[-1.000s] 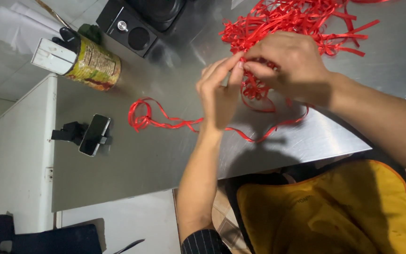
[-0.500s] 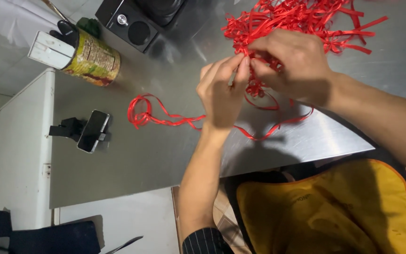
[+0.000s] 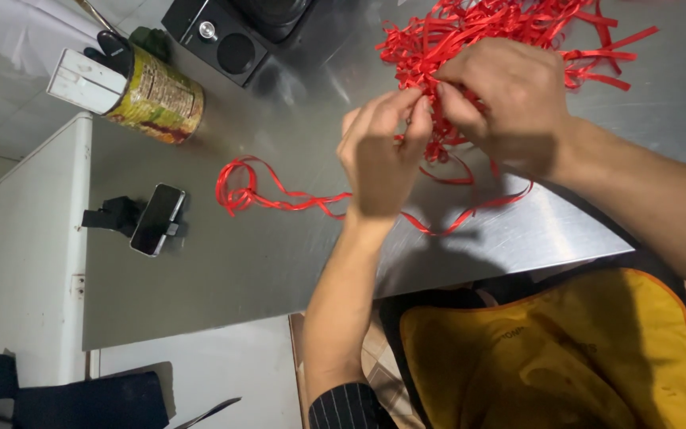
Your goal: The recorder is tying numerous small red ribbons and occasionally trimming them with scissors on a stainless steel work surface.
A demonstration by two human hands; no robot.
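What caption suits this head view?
Both hands, left hand and right hand, pinch tangled red ribbon on a steel table.

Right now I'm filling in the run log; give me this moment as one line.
left hand: pinching red ribbon | right hand: pinching same ribbon | ribbon pile: behind hands | loose ribbon loop: on metal table
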